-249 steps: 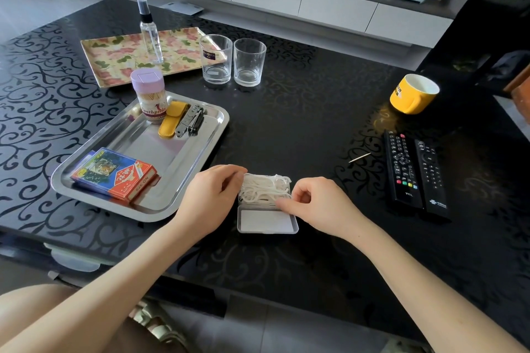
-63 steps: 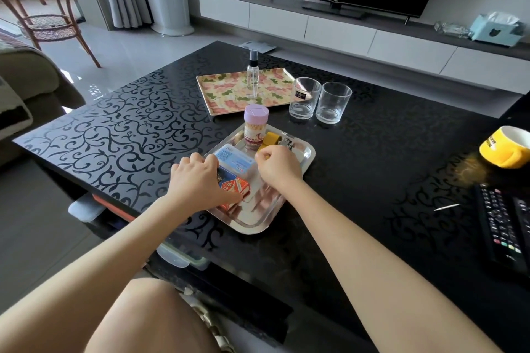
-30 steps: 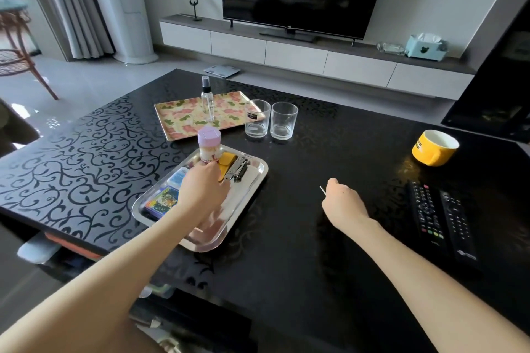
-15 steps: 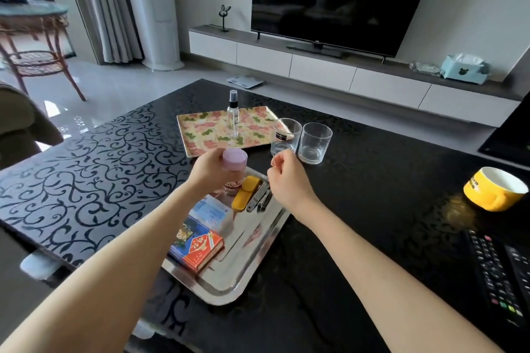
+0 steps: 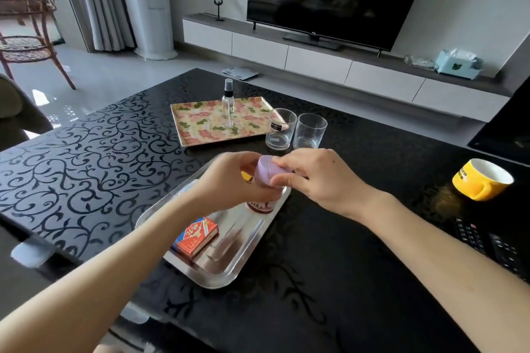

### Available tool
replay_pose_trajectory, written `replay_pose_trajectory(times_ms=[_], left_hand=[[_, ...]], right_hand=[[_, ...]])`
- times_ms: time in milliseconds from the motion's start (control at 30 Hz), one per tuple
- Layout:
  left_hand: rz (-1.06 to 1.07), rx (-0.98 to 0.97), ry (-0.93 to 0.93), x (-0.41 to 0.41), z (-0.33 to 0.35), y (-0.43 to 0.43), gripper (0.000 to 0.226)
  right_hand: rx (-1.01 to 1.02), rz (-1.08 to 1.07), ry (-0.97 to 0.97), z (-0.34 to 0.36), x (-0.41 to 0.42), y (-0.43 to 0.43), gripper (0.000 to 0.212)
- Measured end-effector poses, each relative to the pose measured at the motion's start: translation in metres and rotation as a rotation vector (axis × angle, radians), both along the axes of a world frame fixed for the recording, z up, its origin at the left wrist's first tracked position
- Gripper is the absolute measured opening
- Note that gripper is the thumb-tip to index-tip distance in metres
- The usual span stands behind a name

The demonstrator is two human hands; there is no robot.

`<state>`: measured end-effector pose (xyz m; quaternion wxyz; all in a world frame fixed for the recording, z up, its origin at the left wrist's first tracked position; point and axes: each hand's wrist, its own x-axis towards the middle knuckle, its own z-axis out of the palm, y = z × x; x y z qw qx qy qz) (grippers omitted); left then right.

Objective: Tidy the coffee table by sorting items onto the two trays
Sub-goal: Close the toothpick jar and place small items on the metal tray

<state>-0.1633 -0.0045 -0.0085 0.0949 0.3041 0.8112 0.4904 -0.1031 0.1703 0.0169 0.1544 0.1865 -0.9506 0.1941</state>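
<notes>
Above the black bench (image 5: 86, 152) and the steel tray (image 5: 229, 269) under the fingers (image 5: 280, 164), the left hand (image 5: 229, 180), curled round the red-labelled toothpick jar (image 5: 259, 206), has lifted and tipped it, while the right hand (image 5: 324, 180) pinches its lavender lid (image 5: 266, 172), probably opening it for a loose toothpick.

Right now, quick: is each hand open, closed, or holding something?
Left hand: closed, gripping the toothpick jar.
Right hand: closed, fingers pinching the jar's purple lid.
</notes>
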Motion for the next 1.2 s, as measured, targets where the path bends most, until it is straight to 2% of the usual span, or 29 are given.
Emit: replay_pose_trajectory(times_ms=[67, 133, 233, 267, 367, 400, 567, 633, 667, 733, 833, 867, 1033, 1200], left_hand=[[-0.033, 0.029, -0.027, 0.016, -0.001, 0.003, 0.029], [-0.067, 0.073, -0.076, 0.032, -0.002, 0.007, 0.027], [-0.105, 0.17, -0.189, 0.054, -0.006, 0.012, 0.024], [-0.113, 0.176, -0.219, 0.061, -0.007, 0.013, 0.024], [-0.191, 0.15, -0.237, 0.077, -0.005, 0.016, 0.024], [-0.208, 0.152, -0.242, 0.08, -0.004, 0.017, 0.024], [-0.256, 0.163, -0.255, 0.093, 0.0, 0.023, 0.022], [-0.259, 0.133, -0.194, 0.096, -0.003, 0.026, 0.024], [-0.244, 0.11, -0.141, 0.1, -0.006, 0.028, 0.026], [-0.222, 0.074, -0.038, 0.105, -0.011, 0.032, 0.028], [-0.244, 0.014, 0.036, 0.118, -0.026, 0.036, 0.039], [-0.259, -0.001, 0.049, 0.122, -0.031, 0.037, 0.044], [-0.342, 0.023, 0.064, 0.133, -0.04, 0.037, 0.048], [-0.412, -0.025, 0.138, 0.137, -0.044, 0.036, 0.024]], right_hand=[[0.069, 0.026, -0.001, 0.003, 0.014, 0.004, 0.043], [0.178, 0.049, 0.083, 0.007, 0.028, 0.007, 0.041], [0.379, 0.057, 0.234, 0.005, 0.05, 0.009, 0.023], [0.412, 0.061, 0.272, 0.002, 0.057, 0.011, 0.023], [0.425, 0.074, 0.291, 0.004, 0.078, 0.013, 0.048], [0.429, 0.072, 0.288, 0.006, 0.083, 0.013, 0.049], [0.46, 0.02, 0.289, 0.006, 0.1, 0.018, 0.032], [0.52, 0.008, 0.241, 0.0, 0.107, 0.02, 0.007], [0.539, -0.031, 0.198, -0.003, 0.113, 0.02, 0.008], [0.601, -0.103, 0.135, -0.014, 0.12, 0.026, 0.028], [0.686, -0.179, 0.01, -0.013, 0.138, 0.02, 0.073], [0.715, -0.189, -0.06, -0.013, 0.143, 0.021, 0.08], [0.829, -0.132, -0.217, -0.004, 0.149, 0.023, 0.062], [0.874, -0.066, -0.132, 0.001, 0.152, 0.006, 0.053]])
